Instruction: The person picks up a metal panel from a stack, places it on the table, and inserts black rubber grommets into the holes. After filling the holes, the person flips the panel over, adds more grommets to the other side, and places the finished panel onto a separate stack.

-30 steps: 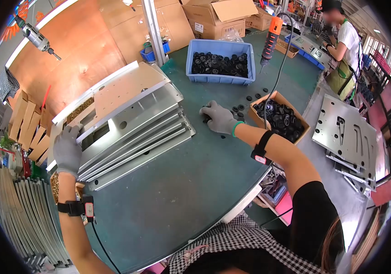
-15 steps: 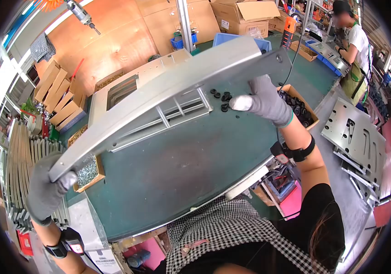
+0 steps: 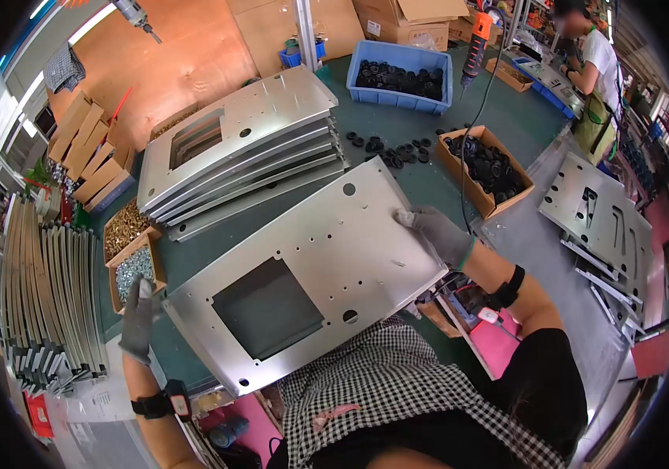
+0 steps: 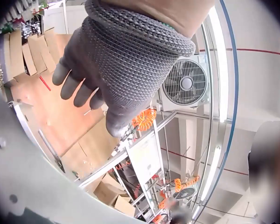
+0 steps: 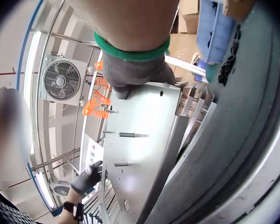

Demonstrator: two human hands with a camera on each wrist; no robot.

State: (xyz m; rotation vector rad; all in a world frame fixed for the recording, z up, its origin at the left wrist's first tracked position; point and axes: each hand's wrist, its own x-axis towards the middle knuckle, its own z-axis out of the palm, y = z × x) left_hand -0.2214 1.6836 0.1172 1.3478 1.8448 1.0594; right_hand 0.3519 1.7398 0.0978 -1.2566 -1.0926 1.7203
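Note:
A flat silver metal panel point(image 3: 334, 262) with a square cutout and several small holes is held over the near side of the table. My gloved right hand point(image 3: 440, 236) grips its right edge, thumb on the upper face. In the right wrist view, that hand point(image 5: 135, 72) is at the panel's end, and metal studs point(image 5: 127, 135) stick out of the sheet point(image 5: 140, 116). Beside the panel's left edge is my gloved left hand point(image 3: 139, 324), fingers pointing up. The left wrist view has this hand point(image 4: 119, 60) with fingers extended and spread. Behind lies a stack of similar panels point(image 3: 287, 102).
A blue bin point(image 3: 401, 96) and a cardboard box point(image 3: 475, 187) hold black round pieces, with loose ones point(image 3: 397, 152) between. Small boxes of brass screws point(image 3: 125, 228) and silver fasteners point(image 3: 133, 272) sit at left. An orange power screwdriver point(image 3: 478, 48) hangs above. Another person point(image 3: 596, 66) stands far right.
From the stack, the left hand lifted the panel, which was edge-on half a second ago. It now lies flatter and nearer the body. The right hand left the black pieces and grips its right edge; the left let go.

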